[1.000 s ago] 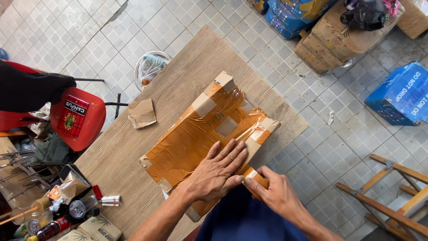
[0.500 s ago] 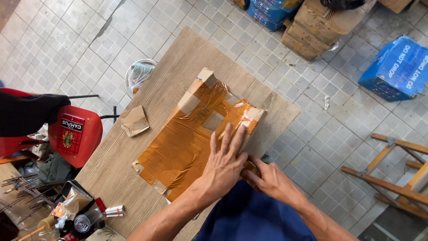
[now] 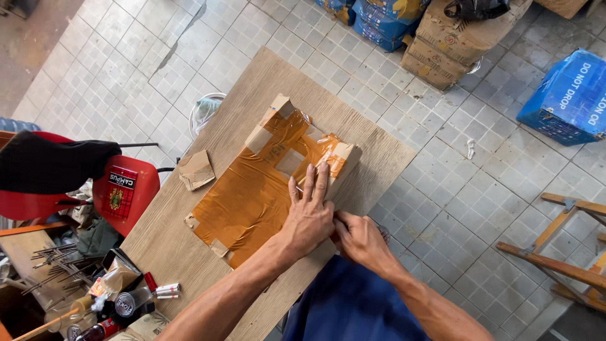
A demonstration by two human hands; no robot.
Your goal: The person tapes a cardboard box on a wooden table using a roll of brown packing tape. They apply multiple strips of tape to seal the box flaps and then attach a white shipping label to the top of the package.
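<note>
Brown-taped cardboard parcel (image 3: 268, 183) flat on wooden tabletop (image 3: 379, 151), long axis diagonal, near-left to far-right | left hand (image 3: 309, 218) fingers spread, pressed on parcel's near edge | right hand (image 3: 360, 240) beside it, fingers curled at that edge, grip unclear

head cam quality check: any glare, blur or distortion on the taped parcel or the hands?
Head view: even daylight and soft shadows; the brown-taped parcel shows bright glare streaks near its far corner; the left hand lying flat on it and the right hand at its near edge are sharp, with no motion blur; the wooden table grain is crisp; floor tile lines bow slightly toward the frame edges, a wide-angle effect.
</note>
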